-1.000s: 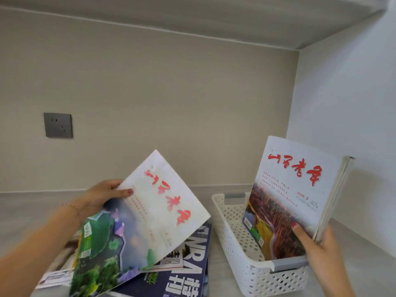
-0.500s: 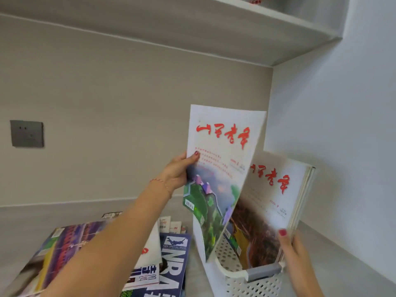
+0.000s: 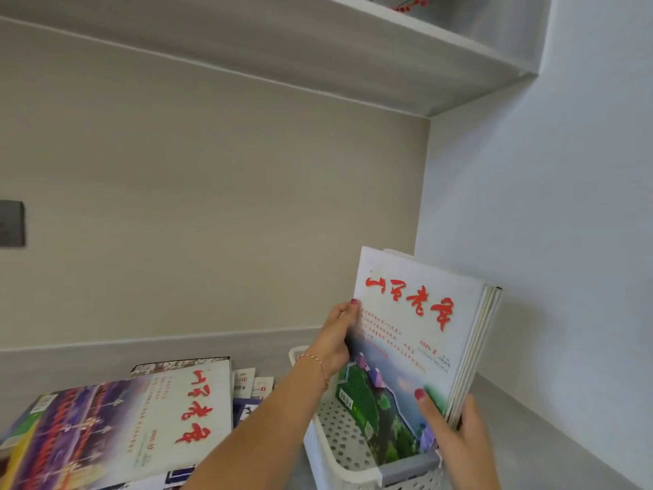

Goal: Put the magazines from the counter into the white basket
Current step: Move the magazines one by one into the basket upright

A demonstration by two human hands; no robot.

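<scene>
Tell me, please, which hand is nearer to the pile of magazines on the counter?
Left. The left hand grips the basket magazines' left edge, just right of the pile. The right hand holds their far right edge.

One white basket (image 3: 339,450) holds several upright magazines (image 3: 417,334), exact number unclear, and left of it a pile of magazines (image 3: 141,419) lies flat, uncountable.

mags (image 3: 417,351) upright in basket (image 3: 339,450), pile (image 3: 120,426) left on counter (image 3: 530,436)

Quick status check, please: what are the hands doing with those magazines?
Left hand and right hand both grip the upright magazines in the white basket. Pile waits on the counter. Nothing in the way.
</scene>
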